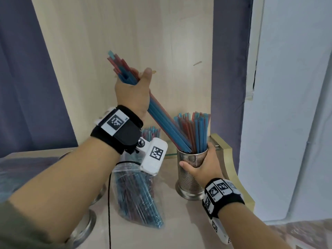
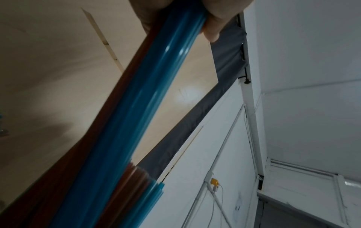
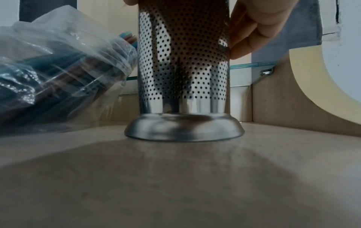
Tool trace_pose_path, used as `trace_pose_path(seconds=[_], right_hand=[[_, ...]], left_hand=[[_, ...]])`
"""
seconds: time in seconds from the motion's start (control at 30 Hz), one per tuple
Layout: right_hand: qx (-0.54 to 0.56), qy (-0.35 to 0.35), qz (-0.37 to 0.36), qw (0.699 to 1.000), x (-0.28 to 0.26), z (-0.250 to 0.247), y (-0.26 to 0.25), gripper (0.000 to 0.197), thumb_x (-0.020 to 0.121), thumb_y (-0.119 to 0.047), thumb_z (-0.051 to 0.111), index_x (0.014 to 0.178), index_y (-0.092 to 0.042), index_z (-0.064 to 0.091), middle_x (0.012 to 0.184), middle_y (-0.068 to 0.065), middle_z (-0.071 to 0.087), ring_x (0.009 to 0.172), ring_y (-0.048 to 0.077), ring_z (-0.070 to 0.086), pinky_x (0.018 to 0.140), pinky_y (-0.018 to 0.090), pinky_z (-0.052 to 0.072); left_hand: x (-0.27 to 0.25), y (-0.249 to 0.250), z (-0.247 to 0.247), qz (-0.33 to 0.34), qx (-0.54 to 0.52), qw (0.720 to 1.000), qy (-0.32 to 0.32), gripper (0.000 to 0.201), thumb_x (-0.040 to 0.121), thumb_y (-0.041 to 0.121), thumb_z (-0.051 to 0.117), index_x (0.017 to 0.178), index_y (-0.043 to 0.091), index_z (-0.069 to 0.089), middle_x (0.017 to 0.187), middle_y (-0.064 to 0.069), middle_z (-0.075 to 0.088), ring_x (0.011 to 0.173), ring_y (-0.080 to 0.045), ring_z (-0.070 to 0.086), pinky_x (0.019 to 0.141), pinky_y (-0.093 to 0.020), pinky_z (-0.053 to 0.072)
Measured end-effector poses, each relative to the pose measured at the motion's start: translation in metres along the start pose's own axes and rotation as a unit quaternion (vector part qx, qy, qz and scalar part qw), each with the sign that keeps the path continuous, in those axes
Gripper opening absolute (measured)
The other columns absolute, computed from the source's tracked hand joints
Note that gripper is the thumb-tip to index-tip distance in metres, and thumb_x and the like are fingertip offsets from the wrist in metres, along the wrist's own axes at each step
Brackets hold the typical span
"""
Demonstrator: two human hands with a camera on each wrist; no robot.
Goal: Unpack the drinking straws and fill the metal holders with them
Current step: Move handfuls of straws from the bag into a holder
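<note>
Fingers of the left hand (image 1: 133, 88) curl round a bunch of straws (image 1: 161, 121), slanting it into the holder (image 1: 190, 175); the right hand (image 1: 203, 168) wraps the holder, likely steadying it upright on the counter (image 3: 175, 177), beside the bag (image 1: 136, 194)

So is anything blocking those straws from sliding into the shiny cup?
Only the straws already standing in the metal holder. The held bunch, gripped by the left hand, has its lower tips at the rim's left side, where some room remains. The right hand steadies the holder.
</note>
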State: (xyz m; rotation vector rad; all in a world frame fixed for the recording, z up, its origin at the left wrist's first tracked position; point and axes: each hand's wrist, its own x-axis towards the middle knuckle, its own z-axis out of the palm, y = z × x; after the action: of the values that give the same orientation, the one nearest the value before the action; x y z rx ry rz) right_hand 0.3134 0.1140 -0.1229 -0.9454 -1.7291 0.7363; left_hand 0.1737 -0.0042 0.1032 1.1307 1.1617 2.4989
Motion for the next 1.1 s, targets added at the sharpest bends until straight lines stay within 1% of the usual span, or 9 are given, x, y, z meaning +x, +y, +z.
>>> trace_pose_path(seconds=[0.17, 0.27, 0.47, 0.6, 0.73, 0.83, 0.9, 1.0, 1.1], right_hand=[[-0.01, -0.001, -0.002, 1.0, 0.0, -0.001, -0.001, 0.11, 0.045, -0.061, 0.086, 0.136, -0.032, 0.031, 0.129, -0.008, 0.055, 0.121, 0.014, 0.054, 0.106, 0.041, 0.047], [-0.01, -0.009, 0.004, 1.0, 0.001, 0.0, 0.0, 0.111, 0.045, -0.064, 0.088, 0.135, -0.036, 0.03, 0.128, -0.011, 0.055, 0.12, 0.011, 0.054, 0.104, 0.04, 0.048], [-0.021, -0.01, -0.01, 1.0, 0.0, -0.001, 0.0, 0.109, 0.047, -0.062, 0.087, 0.135, -0.034, 0.031, 0.127, -0.011, 0.055, 0.119, 0.011, 0.054, 0.104, 0.039, 0.049], [-0.02, -0.005, -0.015, 1.0, -0.001, -0.001, -0.002, 0.111, 0.048, -0.06, 0.087, 0.138, -0.03, 0.03, 0.13, -0.009, 0.054, 0.121, 0.013, 0.053, 0.105, 0.039, 0.047], [-0.008, -0.006, -0.017, 1.0, -0.002, -0.001, -0.003, 0.108, 0.046, -0.062, 0.086, 0.135, -0.032, 0.032, 0.126, -0.009, 0.056, 0.12, 0.013, 0.054, 0.105, 0.04, 0.047], [-0.01, -0.003, -0.018, 1.0, -0.002, 0.001, -0.002, 0.108, 0.045, -0.066, 0.084, 0.133, -0.035, 0.03, 0.126, -0.008, 0.056, 0.12, 0.014, 0.054, 0.104, 0.042, 0.048], [-0.009, 0.001, -0.019, 1.0, -0.002, 0.001, -0.001, 0.107, 0.044, -0.067, 0.083, 0.132, -0.036, 0.03, 0.127, -0.009, 0.055, 0.121, 0.013, 0.053, 0.105, 0.042, 0.047], [-0.011, -0.003, -0.018, 1.0, -0.001, 0.001, 0.0, 0.11, 0.044, -0.068, 0.082, 0.135, -0.033, 0.031, 0.128, -0.009, 0.055, 0.122, 0.013, 0.052, 0.106, 0.041, 0.047], [-0.015, -0.008, -0.009, 1.0, 0.0, 0.002, 0.001, 0.115, 0.042, -0.071, 0.081, 0.137, -0.031, 0.03, 0.129, -0.008, 0.055, 0.123, 0.015, 0.053, 0.105, 0.043, 0.047]], left_hand=[[-0.017, -0.02, 0.016, 0.039, 0.037, 0.998, 0.024, 0.03, 0.084, 0.02, 0.076, 0.074, 0.02, 0.047, 0.067, 0.005, 0.054, 0.052, -0.004, 0.054, 0.053, -0.018, 0.046], [-0.027, -0.036, 0.02, 0.015, 0.033, 0.999, 0.021, 0.029, 0.083, 0.02, 0.076, 0.073, 0.021, 0.049, 0.066, 0.006, 0.055, 0.055, -0.007, 0.056, 0.057, -0.021, 0.048], [-0.032, -0.071, 0.017, -0.007, 0.138, 0.989, -0.058, 0.029, 0.085, 0.026, 0.073, 0.071, 0.018, 0.05, 0.063, 0.007, 0.056, 0.053, -0.001, 0.056, 0.056, -0.018, 0.049], [-0.025, -0.088, 0.017, -0.014, 0.214, 0.97, -0.117, 0.026, 0.086, 0.032, 0.07, 0.074, 0.013, 0.056, 0.068, 0.002, 0.062, 0.064, -0.012, 0.064, 0.062, -0.026, 0.052], [-0.033, -0.108, 0.021, -0.027, 0.303, 0.94, -0.153, 0.037, 0.074, 0.057, 0.069, 0.084, 0.023, 0.056, 0.093, 0.002, 0.062, 0.098, -0.024, 0.062, 0.087, -0.043, 0.053], [-0.049, -0.117, 0.023, -0.037, 0.34, 0.928, -0.148, 0.034, 0.079, 0.041, 0.074, 0.096, 0.026, 0.049, 0.095, 0.016, 0.035, 0.116, -0.029, 0.047, 0.102, -0.046, 0.042], [-0.054, -0.116, 0.022, -0.01, 0.357, 0.923, -0.146, 0.028, 0.082, 0.033, 0.074, 0.087, 0.031, 0.046, 0.099, 0.014, 0.034, 0.12, -0.029, 0.041, 0.106, -0.047, 0.037], [-0.049, -0.123, 0.013, 0.061, 0.376, 0.912, -0.151, 0.044, 0.08, 0.029, 0.074, 0.116, 0.019, 0.052, 0.124, -0.001, 0.044, 0.122, -0.021, 0.036, 0.108, -0.043, 0.033], [-0.043, -0.125, 0.003, 0.11, 0.338, 0.917, -0.182, 0.083, 0.075, 0.015, 0.076, 0.144, 0.017, 0.03, 0.141, 0.0, 0.038, 0.131, -0.016, 0.033, 0.111, -0.034, 0.03]])
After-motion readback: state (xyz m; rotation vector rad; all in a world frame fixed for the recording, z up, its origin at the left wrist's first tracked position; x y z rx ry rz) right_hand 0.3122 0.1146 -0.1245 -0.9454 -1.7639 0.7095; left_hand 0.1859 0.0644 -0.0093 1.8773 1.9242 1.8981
